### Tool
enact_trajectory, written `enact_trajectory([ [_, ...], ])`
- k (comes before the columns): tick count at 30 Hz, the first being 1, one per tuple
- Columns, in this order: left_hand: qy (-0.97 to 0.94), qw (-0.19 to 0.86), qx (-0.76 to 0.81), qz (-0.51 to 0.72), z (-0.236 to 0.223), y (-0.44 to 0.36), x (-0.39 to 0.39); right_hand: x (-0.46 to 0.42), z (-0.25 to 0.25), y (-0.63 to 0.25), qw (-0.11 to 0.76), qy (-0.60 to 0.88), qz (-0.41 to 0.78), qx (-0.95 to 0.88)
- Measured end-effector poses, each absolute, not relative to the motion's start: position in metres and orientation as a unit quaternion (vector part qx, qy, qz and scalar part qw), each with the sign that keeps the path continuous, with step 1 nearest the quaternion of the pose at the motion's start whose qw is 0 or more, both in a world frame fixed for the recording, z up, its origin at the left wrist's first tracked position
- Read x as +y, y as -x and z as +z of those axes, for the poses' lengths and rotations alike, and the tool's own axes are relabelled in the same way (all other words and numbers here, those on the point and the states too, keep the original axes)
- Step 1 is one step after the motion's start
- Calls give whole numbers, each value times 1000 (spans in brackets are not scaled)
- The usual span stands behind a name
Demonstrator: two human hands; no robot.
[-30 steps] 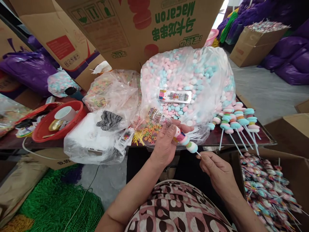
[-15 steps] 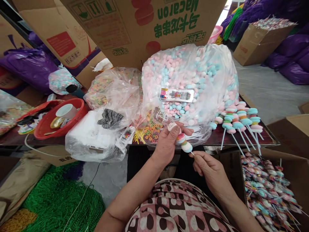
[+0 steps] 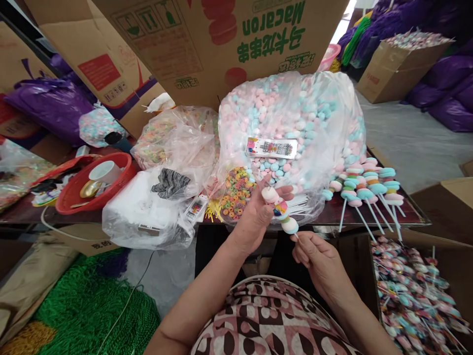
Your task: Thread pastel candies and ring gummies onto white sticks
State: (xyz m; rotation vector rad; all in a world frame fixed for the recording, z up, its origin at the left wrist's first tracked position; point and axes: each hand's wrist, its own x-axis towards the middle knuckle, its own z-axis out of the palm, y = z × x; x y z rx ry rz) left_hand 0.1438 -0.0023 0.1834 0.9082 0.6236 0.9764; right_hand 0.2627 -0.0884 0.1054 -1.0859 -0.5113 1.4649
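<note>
A marshmallow skewer (image 3: 289, 226) with pink, white and blue pieces is in front of me, tilted, with a colourful printed patch of wrapper at its middle. My right hand (image 3: 314, 251) pinches its white stick from below. My left hand (image 3: 254, 217) is open beside the upper part, fingers spread behind the candy and thumb near it; whether it bears any weight I cannot tell. Just beyond lie ring-shaped cereal pieces (image 3: 236, 190) and white sticks (image 3: 301, 204) in a clear bag. A stack of printed wrappers (image 3: 272, 147) rests on a large bag of marshmallows (image 3: 314, 118).
Several finished skewers (image 3: 369, 185) lie at the table's right end, sticks over the edge. Below them stands a carton of wrapped skewers (image 3: 414, 296). To the left are a white plastic bag (image 3: 129, 212) and a red basin (image 3: 70, 197). A large carton (image 3: 218, 49) stands behind.
My left hand has loosened from its closed grip on the skewer's top, and its fingers have spread. The skewer's upper end now shows more. My right hand keeps its pinch on the stick.
</note>
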Motion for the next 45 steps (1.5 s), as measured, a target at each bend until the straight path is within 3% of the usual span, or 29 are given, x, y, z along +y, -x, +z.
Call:
enact_trajectory([
  [11,-295,738,337,505,179,-155,4,-88,105,-266,551,577,515,-313],
  [22,-348,735,330,480,175,-153,-1,-89,107,-266,517,442,695,-233],
  [41,-384,778,329,372,161,-146,-8,-82,113,-256,576,465,629,-239],
  [45,-382,766,316,409,168,-140,0,-83,114,-259,556,462,649,-237],
])
